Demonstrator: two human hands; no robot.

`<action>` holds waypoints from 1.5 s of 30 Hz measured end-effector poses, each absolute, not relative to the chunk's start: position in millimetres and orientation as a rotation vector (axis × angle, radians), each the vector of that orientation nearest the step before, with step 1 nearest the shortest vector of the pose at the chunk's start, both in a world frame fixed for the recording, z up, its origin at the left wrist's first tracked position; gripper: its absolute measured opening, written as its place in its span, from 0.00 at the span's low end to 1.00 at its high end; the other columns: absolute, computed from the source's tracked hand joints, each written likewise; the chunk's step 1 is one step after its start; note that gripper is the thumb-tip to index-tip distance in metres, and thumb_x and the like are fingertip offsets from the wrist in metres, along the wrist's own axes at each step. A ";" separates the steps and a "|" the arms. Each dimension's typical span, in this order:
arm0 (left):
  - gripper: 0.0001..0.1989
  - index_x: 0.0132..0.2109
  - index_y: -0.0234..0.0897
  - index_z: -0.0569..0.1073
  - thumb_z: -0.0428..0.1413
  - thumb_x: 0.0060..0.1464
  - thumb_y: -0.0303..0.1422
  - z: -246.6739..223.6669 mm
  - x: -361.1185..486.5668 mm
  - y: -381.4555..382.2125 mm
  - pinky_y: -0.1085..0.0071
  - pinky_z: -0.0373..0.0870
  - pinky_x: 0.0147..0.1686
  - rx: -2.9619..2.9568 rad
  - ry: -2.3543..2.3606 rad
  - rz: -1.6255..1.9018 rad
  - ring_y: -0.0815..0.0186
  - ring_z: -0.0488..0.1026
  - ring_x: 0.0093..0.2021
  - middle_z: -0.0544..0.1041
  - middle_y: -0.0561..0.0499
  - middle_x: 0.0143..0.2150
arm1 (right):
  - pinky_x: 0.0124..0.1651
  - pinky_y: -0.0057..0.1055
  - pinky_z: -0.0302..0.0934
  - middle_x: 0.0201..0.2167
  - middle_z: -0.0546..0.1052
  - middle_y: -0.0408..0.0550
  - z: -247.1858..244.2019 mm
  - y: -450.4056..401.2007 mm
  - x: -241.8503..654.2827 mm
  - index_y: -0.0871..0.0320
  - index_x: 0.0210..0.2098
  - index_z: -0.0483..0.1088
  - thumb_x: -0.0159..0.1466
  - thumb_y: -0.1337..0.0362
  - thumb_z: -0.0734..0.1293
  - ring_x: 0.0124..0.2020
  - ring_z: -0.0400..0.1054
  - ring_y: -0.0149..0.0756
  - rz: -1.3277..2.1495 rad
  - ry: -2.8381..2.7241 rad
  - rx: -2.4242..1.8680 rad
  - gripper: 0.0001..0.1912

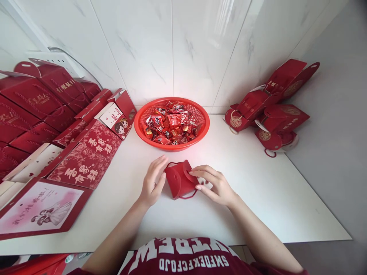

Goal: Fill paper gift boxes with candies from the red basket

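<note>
A small red box with flaps and a thin red cord handle stands on the white table in front of me. My left hand is at its left side, fingers apart, with the fingertips by the cord and the box's edge. On the right, my right hand has its fingers at the box's right flap, with the thumb below. A small white patterned piece shows between the right fingers and the box. Behind the box sits a red plastic basket holding several wrapped candies.
Red gift boxes with cords are stacked at the left, beside patterned boxes and a box with a drawn couple. Several red boxes are piled at the back right by the grey wall. White tiles stand behind the table.
</note>
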State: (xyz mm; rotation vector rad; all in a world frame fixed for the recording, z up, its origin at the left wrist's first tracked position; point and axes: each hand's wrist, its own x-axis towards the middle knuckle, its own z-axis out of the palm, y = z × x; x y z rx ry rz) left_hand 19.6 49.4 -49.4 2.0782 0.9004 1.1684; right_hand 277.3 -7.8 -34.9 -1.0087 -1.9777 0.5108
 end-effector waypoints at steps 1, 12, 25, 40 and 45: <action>0.24 0.66 0.47 0.62 0.48 0.64 0.28 -42.8 18.3 46.0 0.51 0.60 0.65 2.075 0.988 1.240 0.56 0.61 0.66 0.65 0.45 0.64 | 0.32 0.30 0.69 0.48 0.74 0.53 -34.7 -9.0 278.3 0.52 0.57 0.68 0.67 0.66 0.65 0.44 0.71 0.39 0.498 -1.928 -0.993 0.18; 0.30 0.69 0.39 0.57 0.52 0.61 0.27 -35.8 16.3 25.3 0.54 0.60 0.66 2.587 0.735 0.824 0.54 0.58 0.68 0.62 0.44 0.68 | 0.57 0.46 0.64 0.54 0.73 0.54 -37.2 -3.2 272.0 0.55 0.54 0.70 0.65 0.65 0.67 0.56 0.66 0.45 0.314 -2.122 -0.914 0.17; 0.29 0.66 0.37 0.64 0.52 0.56 0.23 -51.7 22.6 35.8 0.51 0.67 0.61 2.594 0.622 1.041 0.52 0.63 0.65 0.70 0.44 0.63 | 0.61 0.48 0.60 0.51 0.77 0.50 -35.9 -3.5 271.5 0.53 0.54 0.72 0.66 0.64 0.66 0.55 0.68 0.42 0.166 -2.219 -0.892 0.16; 0.16 0.55 0.41 0.71 0.47 0.64 0.28 -26.4 18.8 44.6 0.57 0.62 0.65 2.149 0.712 0.817 0.58 0.63 0.65 0.67 0.46 0.64 | 0.62 0.44 0.59 0.58 0.69 0.52 -14.1 9.7 271.4 0.52 0.51 0.70 0.69 0.59 0.64 0.59 0.62 0.42 0.844 -1.933 -1.132 0.12; 0.09 0.47 0.42 0.74 0.55 0.61 0.36 4.9 31.1 43.9 0.57 0.64 0.62 2.244 0.852 0.617 0.55 0.63 0.64 0.65 0.47 0.64 | 0.57 0.41 0.63 0.54 0.72 0.52 -12.9 14.5 270.3 0.55 0.43 0.71 0.68 0.59 0.66 0.53 0.69 0.39 1.059 -1.840 -1.099 0.07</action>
